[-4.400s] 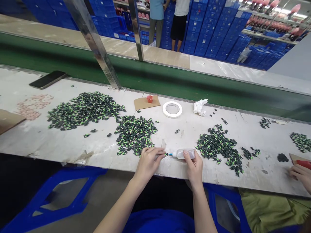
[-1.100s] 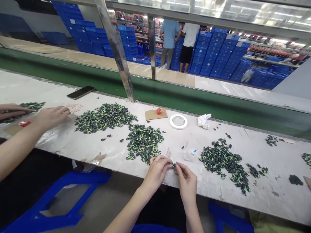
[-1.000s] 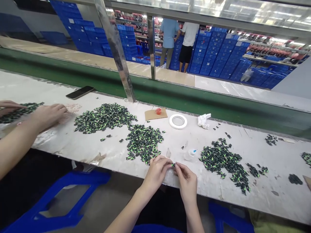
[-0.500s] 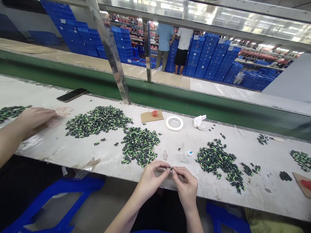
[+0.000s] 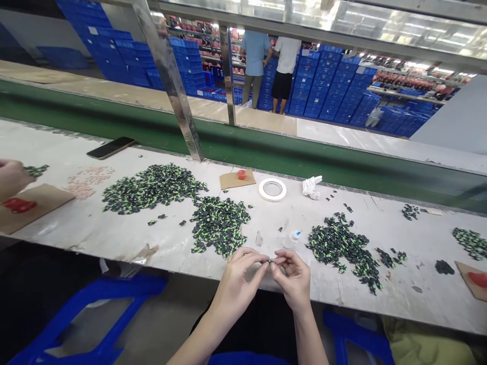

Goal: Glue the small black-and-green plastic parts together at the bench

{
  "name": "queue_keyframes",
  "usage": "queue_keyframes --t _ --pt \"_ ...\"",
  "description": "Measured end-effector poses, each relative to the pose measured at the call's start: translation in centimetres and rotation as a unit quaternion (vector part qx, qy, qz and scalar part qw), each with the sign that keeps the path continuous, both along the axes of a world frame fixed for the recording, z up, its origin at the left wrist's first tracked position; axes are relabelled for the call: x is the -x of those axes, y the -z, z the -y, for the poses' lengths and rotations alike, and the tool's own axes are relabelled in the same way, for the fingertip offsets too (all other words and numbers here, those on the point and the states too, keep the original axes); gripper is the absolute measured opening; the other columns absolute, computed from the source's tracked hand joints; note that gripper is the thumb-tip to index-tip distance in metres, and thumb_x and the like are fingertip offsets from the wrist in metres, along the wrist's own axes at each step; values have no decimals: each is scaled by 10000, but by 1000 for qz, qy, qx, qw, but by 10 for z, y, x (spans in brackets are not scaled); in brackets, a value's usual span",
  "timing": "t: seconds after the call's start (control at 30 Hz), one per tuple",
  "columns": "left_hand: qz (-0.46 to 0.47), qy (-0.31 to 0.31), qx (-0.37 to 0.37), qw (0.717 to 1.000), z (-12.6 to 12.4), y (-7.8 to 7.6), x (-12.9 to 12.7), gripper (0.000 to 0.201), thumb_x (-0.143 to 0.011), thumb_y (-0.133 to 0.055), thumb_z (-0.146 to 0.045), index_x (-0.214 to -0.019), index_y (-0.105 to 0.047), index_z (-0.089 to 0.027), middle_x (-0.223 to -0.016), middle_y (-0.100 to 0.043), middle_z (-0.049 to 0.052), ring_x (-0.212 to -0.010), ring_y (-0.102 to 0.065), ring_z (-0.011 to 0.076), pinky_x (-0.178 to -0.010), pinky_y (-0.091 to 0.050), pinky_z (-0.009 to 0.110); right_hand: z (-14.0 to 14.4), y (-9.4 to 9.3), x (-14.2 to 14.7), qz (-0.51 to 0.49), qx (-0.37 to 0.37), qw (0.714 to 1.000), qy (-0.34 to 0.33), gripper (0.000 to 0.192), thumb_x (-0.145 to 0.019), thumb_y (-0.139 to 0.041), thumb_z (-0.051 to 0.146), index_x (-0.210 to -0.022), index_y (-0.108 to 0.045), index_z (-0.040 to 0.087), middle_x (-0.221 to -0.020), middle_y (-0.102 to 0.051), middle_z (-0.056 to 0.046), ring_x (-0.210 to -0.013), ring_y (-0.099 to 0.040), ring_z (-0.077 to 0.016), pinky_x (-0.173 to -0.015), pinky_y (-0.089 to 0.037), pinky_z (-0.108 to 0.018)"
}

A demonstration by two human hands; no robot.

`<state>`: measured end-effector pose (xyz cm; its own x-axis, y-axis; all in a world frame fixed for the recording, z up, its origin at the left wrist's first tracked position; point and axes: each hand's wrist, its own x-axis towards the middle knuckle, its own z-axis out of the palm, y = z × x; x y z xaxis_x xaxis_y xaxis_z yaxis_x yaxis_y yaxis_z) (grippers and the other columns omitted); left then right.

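My left hand (image 5: 239,279) and my right hand (image 5: 292,276) meet at the table's front edge, fingertips pinched together on one small black and green piece (image 5: 270,261). A small clear glue bottle (image 5: 292,237) with a blue tip stands on the table just beyond my right hand. A heap of black and green pieces (image 5: 219,225) lies just beyond my left hand, a larger heap (image 5: 152,186) farther left, and another heap (image 5: 344,246) to the right.
A white tape roll (image 5: 272,189), a red cap on cardboard (image 5: 241,175) and crumpled tissue (image 5: 311,186) lie farther back. A phone (image 5: 110,147) lies at the back left. A co-worker's hand (image 5: 11,177) shows at the left edge. Two people stand among blue crates behind.
The glue bottle has left my right hand and stands on the table; both hands now pinch one piece. The co-worker's hand has drawn back to the left edge.
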<state>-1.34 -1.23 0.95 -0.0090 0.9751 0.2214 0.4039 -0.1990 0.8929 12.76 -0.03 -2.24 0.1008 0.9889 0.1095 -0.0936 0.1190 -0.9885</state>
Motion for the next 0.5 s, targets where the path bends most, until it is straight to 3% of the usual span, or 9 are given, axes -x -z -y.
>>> queue_keyframes --t 0.3,0.5 --pt "-116 61 -89 987 -6 6 11 189 -891 -521 -188 -889 -699 -249 -793 -725 25 -877 -614 215 -827 -431 369 0 0 -6 3 15 999 -44 292 -679 -748 318 -933 -716 177 -671 -671 -19 -626 -643 -150 -650 -572 -287" --pt "-155 176 -82 969 -5 11 3 265 -896 -480 -133 -960 -699 -267 -825 -740 25 -929 -614 208 -890 -389 388 10 -6 -28 69 42 993 -89 228 -674 -744 286 -874 -718 181 -625 -670 -8 -568 -631 -140 -584 -560 -260"
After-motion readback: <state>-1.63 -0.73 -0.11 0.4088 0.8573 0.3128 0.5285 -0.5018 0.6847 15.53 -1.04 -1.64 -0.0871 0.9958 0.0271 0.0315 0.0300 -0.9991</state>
